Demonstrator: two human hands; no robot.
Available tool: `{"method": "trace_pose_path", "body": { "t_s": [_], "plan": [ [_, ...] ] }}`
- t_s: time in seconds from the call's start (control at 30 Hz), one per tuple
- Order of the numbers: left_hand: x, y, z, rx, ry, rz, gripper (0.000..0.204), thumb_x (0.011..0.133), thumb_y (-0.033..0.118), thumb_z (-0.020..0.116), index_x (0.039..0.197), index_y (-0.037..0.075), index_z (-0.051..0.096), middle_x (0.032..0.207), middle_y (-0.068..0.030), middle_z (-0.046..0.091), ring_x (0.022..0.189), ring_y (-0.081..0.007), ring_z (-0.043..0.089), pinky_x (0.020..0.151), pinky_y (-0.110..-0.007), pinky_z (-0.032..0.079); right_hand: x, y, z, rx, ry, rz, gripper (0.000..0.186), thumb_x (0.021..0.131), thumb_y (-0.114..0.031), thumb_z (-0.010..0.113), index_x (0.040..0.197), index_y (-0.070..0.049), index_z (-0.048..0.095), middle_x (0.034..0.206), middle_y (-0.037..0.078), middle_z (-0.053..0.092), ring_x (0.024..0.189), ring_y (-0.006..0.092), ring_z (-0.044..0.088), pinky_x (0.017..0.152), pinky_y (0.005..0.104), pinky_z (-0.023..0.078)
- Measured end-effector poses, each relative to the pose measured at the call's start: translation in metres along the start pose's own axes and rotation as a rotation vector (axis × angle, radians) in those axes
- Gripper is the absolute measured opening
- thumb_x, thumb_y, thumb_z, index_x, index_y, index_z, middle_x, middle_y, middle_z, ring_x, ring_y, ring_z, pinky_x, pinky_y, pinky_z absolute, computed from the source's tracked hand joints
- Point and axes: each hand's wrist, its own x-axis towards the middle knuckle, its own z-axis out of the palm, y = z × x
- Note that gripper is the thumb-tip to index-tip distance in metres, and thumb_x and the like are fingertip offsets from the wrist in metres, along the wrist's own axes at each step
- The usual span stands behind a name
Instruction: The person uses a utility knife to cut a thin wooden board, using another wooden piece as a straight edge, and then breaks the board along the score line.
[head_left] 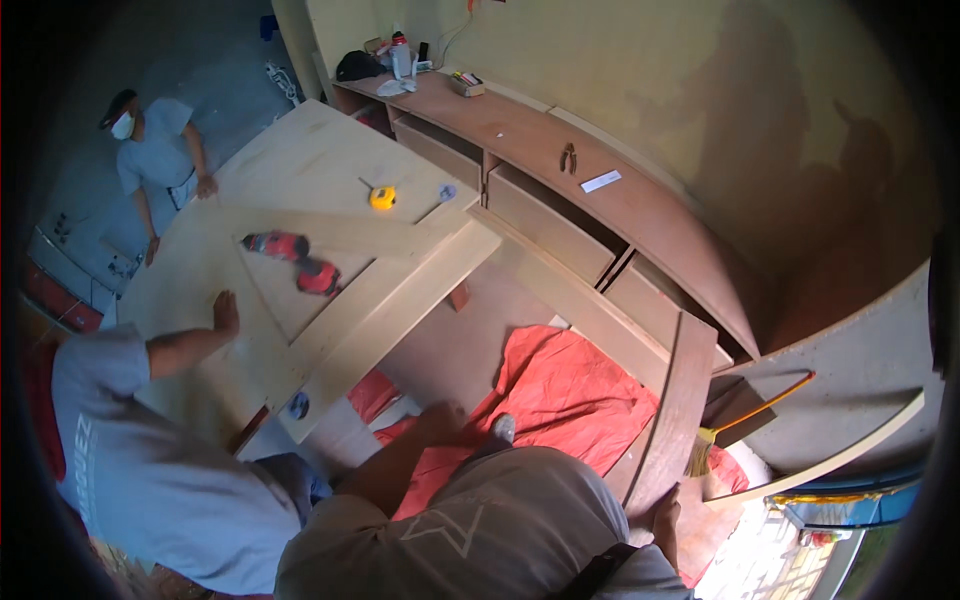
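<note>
Hands point(443, 416) point(666, 517) well apart, the left farther forward

The pale wooden panel point(325, 150) bears a yellow tape measure point(382, 198) and a red drill point(285, 245). Along the brown counter point(520, 130) lie pliers point(570, 158), a white strip point(601, 181), a small box point(467, 86), a white bottle point(402, 60) and, near the far end, what may be a dark cap point(358, 66).

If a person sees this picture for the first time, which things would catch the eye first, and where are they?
Probably the crumpled red sheet first, spread just in front of the wearer. Next come the red drill and the yellow tape measure, lying on the large pale wooden panel at left. The brown board right of the sheet, with the wearer's right hand at its lower end, also stands out.
</note>
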Motion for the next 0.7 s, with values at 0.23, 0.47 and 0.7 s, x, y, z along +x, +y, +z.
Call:
{"method": "trace_pose_path", "body": {
  "t_s": [0.23,0.47,0.7],
  "plan": [
    [0.284,0.086,-0.162,-0.046,0.288,0.122,0.025,0.091,0.03,0.07,0.093,0.005,0.071,0.091,-0.0189,0.072,0.083,-0.0362,0.07,0.074,-0.047,0.055,0.157,-0.183,0.079,-0.064,-0.172,-0.123,0.096,0.103,-0.071,0.028,0.129,0.016,0.061,0.123,0.039,0.064,0.123,0.042,0.061,0.105,0.0435,0.047],
    [0.436,0.083,-0.259,0.023,0.344,-0.209,0.027,0.092,0.031,0.072,0.104,0.007,0.072,0.102,-0.0147,0.075,0.096,-0.0327,0.073,0.084,-0.042,0.056,0.221,-0.428,0.129,-0.023,-0.32,-0.172,0.102,0.099,-0.078,0.03,0.126,0.015,0.063,0.123,0.03,0.068,0.115,0.0369,0.064,0.102,0.0417,0.046],
    [0.588,0.032,-0.318,-0.076,0.559,-0.293,0.028,0.092,0.03,0.071,0.104,0.005,0.072,0.102,-0.0199,0.074,0.098,-0.0374,0.071,0.085,-0.045,0.056,0.37,-0.577,0.202,-0.078,-0.263,-0.352,0.097,0.1,-0.075,0.038,0.109,0.017,0.066,0.095,0.018,0.069,0.092,0.0242,0.06,0.087,0.038,0.05]
  ]
}}
